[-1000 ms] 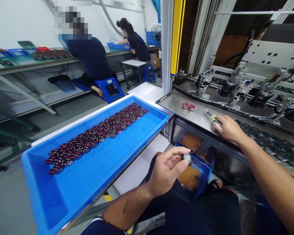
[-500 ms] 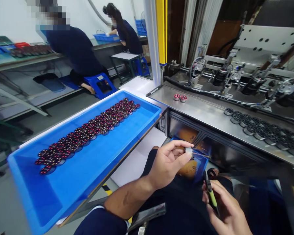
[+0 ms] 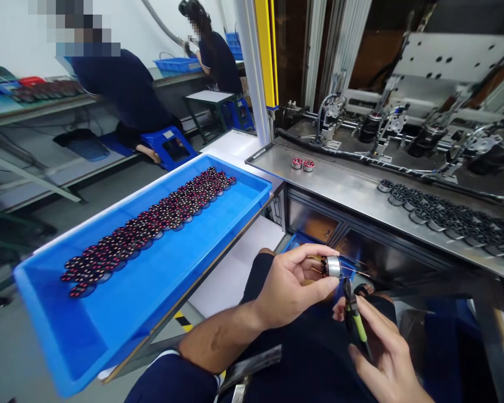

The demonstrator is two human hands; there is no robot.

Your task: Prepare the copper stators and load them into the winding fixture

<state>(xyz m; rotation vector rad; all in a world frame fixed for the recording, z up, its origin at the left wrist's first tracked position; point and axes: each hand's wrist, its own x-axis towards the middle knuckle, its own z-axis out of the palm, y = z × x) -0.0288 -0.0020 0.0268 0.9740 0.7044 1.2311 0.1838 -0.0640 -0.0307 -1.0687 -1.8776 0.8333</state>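
Between the thumb and fingers of my left hand (image 3: 292,282) is a small motor part (image 3: 332,267) with a silver ring. Thin copper-coloured wires stick out of it to the right, and some show on its left side too. My right hand (image 3: 382,341) is closed around cutting pliers (image 3: 358,319) with a green and black handle. Their dark jaws point up, just below and right of the motor part. I cannot tell whether the jaws touch a wire.
Left of me, a blue tray (image 3: 159,302) holds rows of red-and-black round parts (image 3: 151,224). On the metal bench (image 3: 340,190) sit two red-topped parts (image 3: 302,164) and many black rings (image 3: 439,215), before a machine (image 3: 415,129). Two people (image 3: 117,89) sit at a far bench.
My left hand has turned the motor part so its silver side and wires show more. My right hand has brought the pliers up and left, closer to it.
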